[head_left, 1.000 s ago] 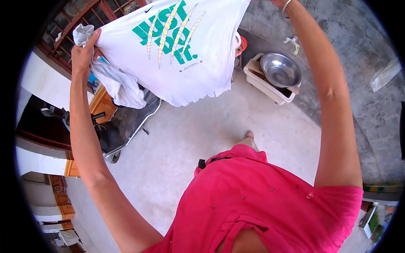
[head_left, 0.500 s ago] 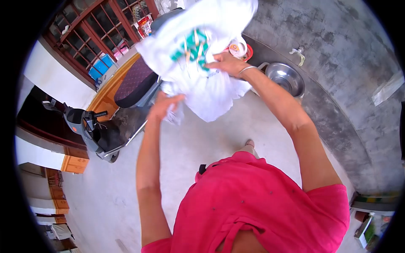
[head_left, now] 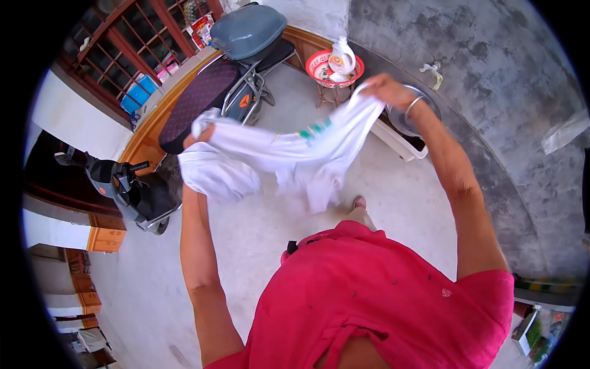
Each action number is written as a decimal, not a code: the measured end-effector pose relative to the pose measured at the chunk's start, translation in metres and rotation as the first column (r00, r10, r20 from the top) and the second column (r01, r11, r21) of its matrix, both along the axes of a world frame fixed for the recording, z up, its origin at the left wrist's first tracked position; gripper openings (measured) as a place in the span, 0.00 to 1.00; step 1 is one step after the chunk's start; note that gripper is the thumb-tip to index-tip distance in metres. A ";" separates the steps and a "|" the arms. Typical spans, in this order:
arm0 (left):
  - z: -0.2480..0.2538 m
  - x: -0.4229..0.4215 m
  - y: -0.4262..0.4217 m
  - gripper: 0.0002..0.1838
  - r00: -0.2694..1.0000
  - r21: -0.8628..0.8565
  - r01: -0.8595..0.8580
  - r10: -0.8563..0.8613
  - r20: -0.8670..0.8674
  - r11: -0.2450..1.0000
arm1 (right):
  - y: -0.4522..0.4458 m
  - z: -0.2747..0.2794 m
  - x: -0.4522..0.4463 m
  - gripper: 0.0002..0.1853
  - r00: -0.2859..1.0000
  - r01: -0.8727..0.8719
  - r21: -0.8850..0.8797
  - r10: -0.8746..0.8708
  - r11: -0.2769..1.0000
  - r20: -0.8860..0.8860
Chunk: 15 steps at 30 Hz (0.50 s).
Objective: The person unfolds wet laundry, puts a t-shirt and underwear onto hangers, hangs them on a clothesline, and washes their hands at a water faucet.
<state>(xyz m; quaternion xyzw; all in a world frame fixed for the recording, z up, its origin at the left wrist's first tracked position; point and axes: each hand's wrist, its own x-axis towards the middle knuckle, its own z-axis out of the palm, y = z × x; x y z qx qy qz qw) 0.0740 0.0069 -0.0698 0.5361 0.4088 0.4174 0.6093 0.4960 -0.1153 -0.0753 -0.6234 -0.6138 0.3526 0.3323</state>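
Note:
A white T-shirt (head_left: 270,144) with a green print hangs stretched between my two hands, its lower part blurred by motion. My left hand (head_left: 201,136), partly covered by bunched fabric, is closed on one side of it. On the other side, my right hand (head_left: 388,92) grips the cloth higher up, a bangle at its wrist. Beyond the shirt, a white jug-like bottle (head_left: 342,56) stands in a red-rimmed basin (head_left: 315,69) on a stand. A metal basin (head_left: 432,109) is partly hidden behind my right hand.
A scooter (head_left: 200,104) with a grey top box (head_left: 249,32) stands to the left by the barred window (head_left: 132,49). A white trough-like object (head_left: 396,142) lies below the metal basin. The grey wall (head_left: 485,80) curves along the right.
The shirt has dropped from a raised, billowing position and is now pulled out sideways. My hands have moved apart, left hand leftward and right hand rightward, uncovering the top box and bottle.

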 end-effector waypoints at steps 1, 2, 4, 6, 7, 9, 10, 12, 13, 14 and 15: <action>0.013 -0.007 -0.016 0.16 0.949 -0.203 0.031 0.035 0.314 0.979 | -0.012 0.019 0.020 0.11 0.873 0.264 -0.026 -0.251 0.964 -0.418; -0.026 -0.020 0.023 0.16 0.936 -0.199 -0.223 0.266 0.230 0.954 | -0.024 0.036 0.019 0.12 0.659 0.275 0.003 -0.186 0.961 -0.729; -0.031 0.013 0.003 0.12 0.971 -0.115 -0.238 0.235 -0.035 0.965 | 0.004 -0.020 0.006 0.13 0.868 0.359 0.165 -0.263 0.919 -0.421; -0.023 0.018 -0.003 0.13 0.986 0.036 -0.021 0.027 -0.162 0.999 | 0.005 -0.052 -0.002 0.14 0.974 0.106 0.154 -0.134 0.982 0.180; -0.042 -0.002 0.035 0.10 0.989 0.112 -0.132 0.138 -0.054 0.985 | -0.005 -0.042 0.016 0.16 0.988 0.154 0.096 -0.155 0.983 0.001; -0.012 -0.045 0.052 0.11 0.972 -0.007 -0.197 0.197 0.130 0.980 | -0.021 0.007 0.056 0.20 0.705 0.341 -0.103 -0.327 0.934 -0.629; -0.015 -0.031 0.058 0.11 0.954 0.006 -0.259 0.255 0.155 0.966 | -0.024 0.037 0.042 0.19 0.646 0.389 -0.041 -0.304 0.920 -0.700; -0.027 -0.002 0.042 0.10 0.948 -0.005 -0.312 0.312 0.064 0.950 | -0.012 0.029 0.014 0.17 0.781 0.420 0.137 -0.280 0.897 -0.559; -0.025 0.012 0.039 0.09 0.956 0.001 -0.293 0.293 -0.033 0.956 | -0.019 0.020 0.003 0.17 0.919 0.307 0.209 -0.231 0.929 -0.321; -0.025 0.003 0.045 0.09 0.961 0.008 -0.274 0.274 0.034 0.962 | -0.025 0.010 -0.006 0.16 0.984 0.179 0.241 -0.171 0.954 -0.054; -0.028 -0.020 0.052 0.08 0.961 0.000 -0.262 0.261 0.088 0.965 | -0.031 0.002 -0.013 0.16 0.973 0.043 0.216 -0.090 0.975 0.212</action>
